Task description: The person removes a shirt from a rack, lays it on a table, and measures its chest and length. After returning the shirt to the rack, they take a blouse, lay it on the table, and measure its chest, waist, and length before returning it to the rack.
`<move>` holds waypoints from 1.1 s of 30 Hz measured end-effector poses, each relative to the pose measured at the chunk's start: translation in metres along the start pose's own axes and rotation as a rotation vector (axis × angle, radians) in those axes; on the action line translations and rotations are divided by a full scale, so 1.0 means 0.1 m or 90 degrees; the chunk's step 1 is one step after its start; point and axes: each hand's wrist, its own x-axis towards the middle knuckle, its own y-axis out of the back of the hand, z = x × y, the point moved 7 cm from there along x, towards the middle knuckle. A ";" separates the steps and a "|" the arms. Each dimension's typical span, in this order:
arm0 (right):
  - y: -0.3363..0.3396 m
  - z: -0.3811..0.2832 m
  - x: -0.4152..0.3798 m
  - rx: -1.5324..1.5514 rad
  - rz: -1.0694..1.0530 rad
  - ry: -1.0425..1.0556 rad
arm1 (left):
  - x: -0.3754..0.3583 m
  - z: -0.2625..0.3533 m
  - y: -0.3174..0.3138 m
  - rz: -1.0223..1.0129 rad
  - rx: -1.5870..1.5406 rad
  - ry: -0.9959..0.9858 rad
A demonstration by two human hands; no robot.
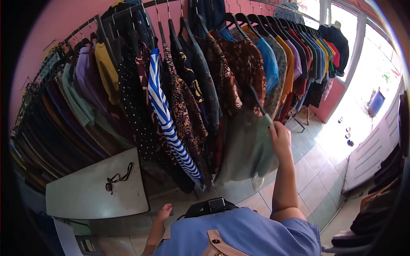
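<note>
My right hand is closed on a grey-green garment near its shoulder, where a dark hanger sticks out of it. The garment hangs in front of the racked clothes, its lower part blurred. Low and left of centre, my left hand is away from the clothes, its fingers curled together with nothing visible in them. Near it hangs a blue and white striped garment among dark patterned ones. A brown patterned garment hangs behind the grey-green one.
A rack rail full of hanging clothes runs along the pink wall. At the left stands a white table with a black cord on it. An open doorway is at the right, with footwear on the floor. Dark clothes line the right edge.
</note>
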 end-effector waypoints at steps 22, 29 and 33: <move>-0.63 -1.72 2.16 0.089 0.049 0.318 | -0.91 -0.21 -0.63 0.078 0.242 -0.028; -0.59 -1.83 2.09 -0.016 0.007 0.322 | -1.22 -0.14 -0.83 0.142 0.139 0.030; -0.18 -1.59 2.39 0.012 0.226 0.319 | -1.34 -0.08 -0.85 0.166 0.089 0.053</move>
